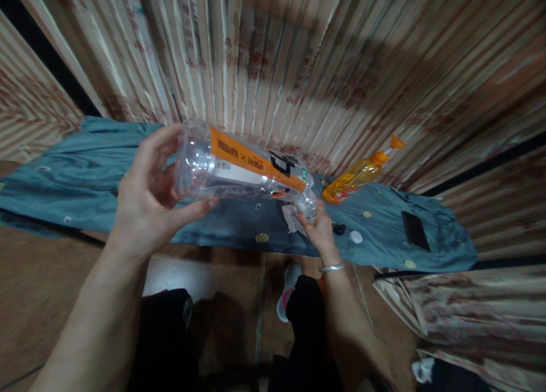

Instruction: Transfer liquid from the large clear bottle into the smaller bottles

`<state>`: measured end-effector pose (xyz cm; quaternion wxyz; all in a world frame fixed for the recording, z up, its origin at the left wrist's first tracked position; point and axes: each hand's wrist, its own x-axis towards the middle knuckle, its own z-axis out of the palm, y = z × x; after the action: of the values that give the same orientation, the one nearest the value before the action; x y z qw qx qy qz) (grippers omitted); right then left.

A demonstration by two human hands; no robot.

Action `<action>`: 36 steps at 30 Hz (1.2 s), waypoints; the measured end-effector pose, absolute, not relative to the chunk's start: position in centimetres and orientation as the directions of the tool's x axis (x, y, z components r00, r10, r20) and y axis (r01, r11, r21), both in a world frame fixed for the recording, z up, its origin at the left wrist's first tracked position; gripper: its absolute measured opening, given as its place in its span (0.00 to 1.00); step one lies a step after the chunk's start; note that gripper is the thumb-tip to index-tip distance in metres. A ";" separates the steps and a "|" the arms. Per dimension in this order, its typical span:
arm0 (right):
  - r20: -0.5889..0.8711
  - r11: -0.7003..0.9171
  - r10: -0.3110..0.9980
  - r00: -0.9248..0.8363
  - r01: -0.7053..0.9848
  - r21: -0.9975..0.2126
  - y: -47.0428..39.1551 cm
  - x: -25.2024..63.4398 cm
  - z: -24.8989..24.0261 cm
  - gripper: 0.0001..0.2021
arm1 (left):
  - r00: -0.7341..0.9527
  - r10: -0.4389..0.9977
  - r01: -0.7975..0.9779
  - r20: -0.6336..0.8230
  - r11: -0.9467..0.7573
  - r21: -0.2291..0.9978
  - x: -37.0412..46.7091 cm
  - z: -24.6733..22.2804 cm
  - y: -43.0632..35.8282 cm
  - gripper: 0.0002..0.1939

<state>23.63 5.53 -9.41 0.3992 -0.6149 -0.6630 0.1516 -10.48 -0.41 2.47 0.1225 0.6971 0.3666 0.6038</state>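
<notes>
A clear plastic bottle [243,161] with an orange and silver label lies tilted in the air between my two hands, its base to the left and its neck to the right. My left hand [149,190] is wrapped around the base end, thumb along the lower side. At the neck end, my right hand [318,227] grips the bottle with its fingers closed; the bottle's mouth is hidden there. A crumpled white tissue [292,219] shows beside the right fingers, and I cannot tell whether they touch it. The right wrist wears a silver bracelet [331,268].
A blue-green cloth [230,227] covers the narrow table. On its right side lie an orange pump bottle [352,180], a small black object [339,228], a white disc [355,236] and a dark phone [415,231]. A pleated patterned curtain [273,56] hangs behind.
</notes>
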 end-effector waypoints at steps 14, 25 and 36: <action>0.330 0.182 0.941 0.080 0.703 -0.688 5.5 23.7 -9.3 0.33 | -0.011 0.667 0.368 0.745 -0.690 0.623 -10.1 2.8 -0.6 0.56; 0.316 0.176 0.946 0.074 0.701 -0.691 5.5 23.6 -9.2 0.33 | -0.026 0.657 0.380 0.753 -0.691 0.615 -9.9 2.8 -0.8 0.54; 0.327 0.191 0.943 0.067 0.695 -0.693 5.4 23.5 -9.2 0.32 | -0.016 0.638 0.396 0.770 -0.703 0.591 -9.7 3.1 -0.8 0.52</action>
<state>23.52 5.44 -9.18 0.3921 -0.6162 -0.6645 0.1579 -9.74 -0.83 3.05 0.0996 0.6942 0.3725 0.6078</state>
